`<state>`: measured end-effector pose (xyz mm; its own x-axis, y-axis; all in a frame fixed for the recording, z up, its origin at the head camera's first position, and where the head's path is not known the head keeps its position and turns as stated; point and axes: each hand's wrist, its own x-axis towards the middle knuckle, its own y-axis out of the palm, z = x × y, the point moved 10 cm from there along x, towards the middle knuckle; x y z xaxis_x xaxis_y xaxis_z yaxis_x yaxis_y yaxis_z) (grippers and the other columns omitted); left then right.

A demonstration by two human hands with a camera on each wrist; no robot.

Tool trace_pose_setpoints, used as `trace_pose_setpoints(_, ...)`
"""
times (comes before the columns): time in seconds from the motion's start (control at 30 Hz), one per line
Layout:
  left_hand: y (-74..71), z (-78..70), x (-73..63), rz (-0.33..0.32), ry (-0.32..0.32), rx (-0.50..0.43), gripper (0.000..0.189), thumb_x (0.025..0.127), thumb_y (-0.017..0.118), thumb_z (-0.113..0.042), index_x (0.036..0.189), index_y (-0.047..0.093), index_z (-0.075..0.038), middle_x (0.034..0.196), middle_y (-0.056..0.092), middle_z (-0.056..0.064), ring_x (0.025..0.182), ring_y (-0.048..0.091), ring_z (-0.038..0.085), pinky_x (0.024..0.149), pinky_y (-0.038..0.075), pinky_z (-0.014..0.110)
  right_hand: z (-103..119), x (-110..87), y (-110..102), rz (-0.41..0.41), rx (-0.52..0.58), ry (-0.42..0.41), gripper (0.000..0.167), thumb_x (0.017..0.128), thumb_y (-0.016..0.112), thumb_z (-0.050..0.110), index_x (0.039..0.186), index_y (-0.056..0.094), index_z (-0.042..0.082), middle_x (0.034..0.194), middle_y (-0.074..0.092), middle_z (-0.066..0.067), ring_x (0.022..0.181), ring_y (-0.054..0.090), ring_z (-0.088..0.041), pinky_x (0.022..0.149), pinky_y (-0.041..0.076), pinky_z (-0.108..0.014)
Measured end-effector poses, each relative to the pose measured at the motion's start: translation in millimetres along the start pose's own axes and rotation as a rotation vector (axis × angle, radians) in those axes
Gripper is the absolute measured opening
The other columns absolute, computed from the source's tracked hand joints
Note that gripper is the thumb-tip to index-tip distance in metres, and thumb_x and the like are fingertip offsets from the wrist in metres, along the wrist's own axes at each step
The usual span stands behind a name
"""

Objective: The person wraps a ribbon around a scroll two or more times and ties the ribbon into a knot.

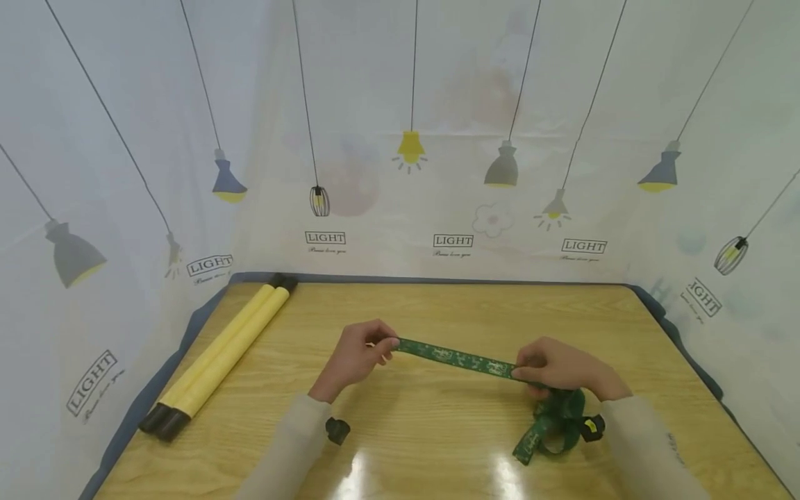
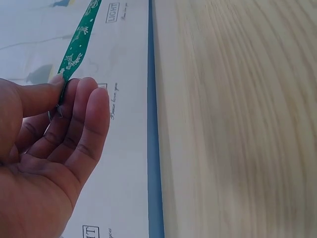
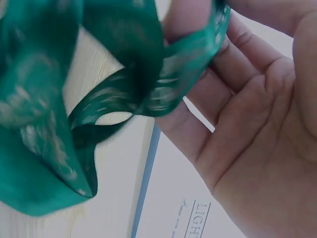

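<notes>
Held the green ribbon (image 1: 456, 357) stretched between left hand (image 1: 365, 351) and right hand (image 1: 562, 364), above the counter (image 1: 431, 444).
Pinched one end at the left, thumb to finger, and gripped the strip farther along at the right; ran its long axis roughly along the far edge, slanting toward the near edge at the right (with loose loops (image 3: 44, 99) bunched below the right hand, so nearer that side).

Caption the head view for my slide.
Left hand and right hand hold green ribbon taut above a wood-grained table.
</notes>
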<state>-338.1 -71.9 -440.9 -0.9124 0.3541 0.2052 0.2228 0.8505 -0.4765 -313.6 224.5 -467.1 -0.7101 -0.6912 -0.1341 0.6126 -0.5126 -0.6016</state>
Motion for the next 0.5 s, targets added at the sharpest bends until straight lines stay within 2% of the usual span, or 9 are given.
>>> trace_pose_setpoints(0.17, -13.9, 11.5, -2.3, -0.032, -0.039, 0.008, 0.008, 0.101, 0.067, -0.015, 0.102, 0.073, -0.01, 0.094, 0.073, 0.017, 0.08, 0.071, 0.03, 0.069, 0.062, 0.04, -10, -9.7, -10, -0.021, 0.002, -0.001, 0.031, 0.106, 0.058, 0.023, 0.09, 0.068, -0.002, 0.066, 0.064, -0.021, 0.052, 0.056, -0.01, 0.05, 0.051, -0.031)
trace_pose_setpoints(0.27, -23.7, 18.9, -4.3, -0.052, -0.065, 0.017, 0.008, 0.1, 0.068, -0.015, 0.101, 0.073, -0.009, 0.094, 0.073, 0.02, 0.078, 0.071, 0.025, 0.068, 0.062, 0.039, -19, -17.0, -19, -0.049, -0.028, 0.023, 0.032, 0.106, 0.058, 0.025, 0.089, 0.068, 0.0, 0.064, 0.061, -0.019, 0.05, 0.053, -0.007, 0.049, 0.05, -0.031)
trace_pose_setpoints(0.4, -39.9, 25.6, -7.5, -0.081, -0.095, 0.037, 0.008, 0.1, 0.068, -0.014, 0.102, 0.073, -0.008, 0.095, 0.073, 0.023, 0.076, 0.07, 0.02, 0.068, 0.062, 0.036, -29, -27.1, -33, -0.082, -0.052, 0.071, 0.032, 0.106, 0.059, 0.027, 0.089, 0.067, 0.001, 0.061, 0.055, -0.006, 0.049, 0.047, -0.006, 0.048, 0.046, -0.029)
trace_pose_setpoints(0.5, -53.2, 30.3, -10.4, -0.103, -0.114, 0.058, 0.009, 0.1, 0.068, -0.014, 0.103, 0.073, -0.007, 0.094, 0.073, 0.023, 0.076, 0.071, 0.022, 0.066, 0.062, 0.033, -35, -34.0, -42, -0.101, -0.065, 0.097, 0.031, 0.106, 0.058, 0.027, 0.089, 0.066, 0.002, 0.061, 0.049, 0.004, 0.05, 0.044, -0.004, 0.049, 0.043, -0.028)
